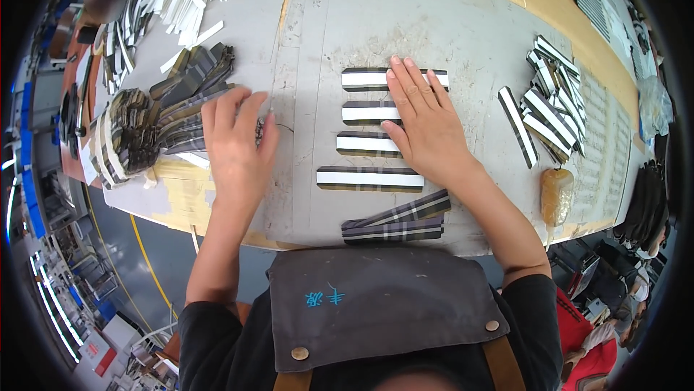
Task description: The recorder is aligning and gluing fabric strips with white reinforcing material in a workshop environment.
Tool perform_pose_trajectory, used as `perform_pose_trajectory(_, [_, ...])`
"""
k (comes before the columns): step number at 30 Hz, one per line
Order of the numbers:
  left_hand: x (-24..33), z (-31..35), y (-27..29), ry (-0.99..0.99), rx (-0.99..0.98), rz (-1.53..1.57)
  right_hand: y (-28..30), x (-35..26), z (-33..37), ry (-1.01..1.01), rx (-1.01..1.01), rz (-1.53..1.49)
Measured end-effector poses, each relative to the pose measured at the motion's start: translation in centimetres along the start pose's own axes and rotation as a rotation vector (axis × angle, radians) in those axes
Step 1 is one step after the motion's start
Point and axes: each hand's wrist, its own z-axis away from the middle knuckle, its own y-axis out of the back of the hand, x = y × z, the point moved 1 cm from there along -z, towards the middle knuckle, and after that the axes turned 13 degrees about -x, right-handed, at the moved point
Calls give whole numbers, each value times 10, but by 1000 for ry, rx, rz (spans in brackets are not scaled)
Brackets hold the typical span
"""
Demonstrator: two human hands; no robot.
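- Table [311,29], mid-frame.
- Plaid bundle [130,130], left of frame.
- Left hand [238,127], left of centre: half-curled at the bundle; grip unclear.
- Right hand [425,116], centre: flat over strips [369,143], grasping nothing.
- Four strips, centre, spaced apart.

At ten o'clock we see the left hand [235,134], fingers [224,107] bent, thumb [269,138] toward twelve; the left forearm [225,246] points nearly to twelve. At two o'clock we find the right hand [425,120] flat, palm down, fingers extended toward eleven, the right forearm [502,221] slanting likewise.
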Motion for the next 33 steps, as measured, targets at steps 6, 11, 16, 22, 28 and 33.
perform_pose_trajectory(6, [2,10,0,146,-146,347,15,-9,3,-35,34,21])
perform_pose_trajectory(11, [50,-5,-26,-184,-154,573,-8,-28,10,19,22,34])
perform_pose_trajectory(16, [25,-11,-29,-296,-280,347,-8,-27,12,18,23,23])
perform_pose_trajectory(22, [49,-3,-34,-233,-224,581,-8,-27,10,30,46,26])
perform_pose_trajectory(28, [0,-2,-11,-35,-145,307,-1,-18,14,39,8,-140])
perform_pose_trajectory(33, [-7,17,-16,-101,-72,-63,1,-32,25,70,-15,18])
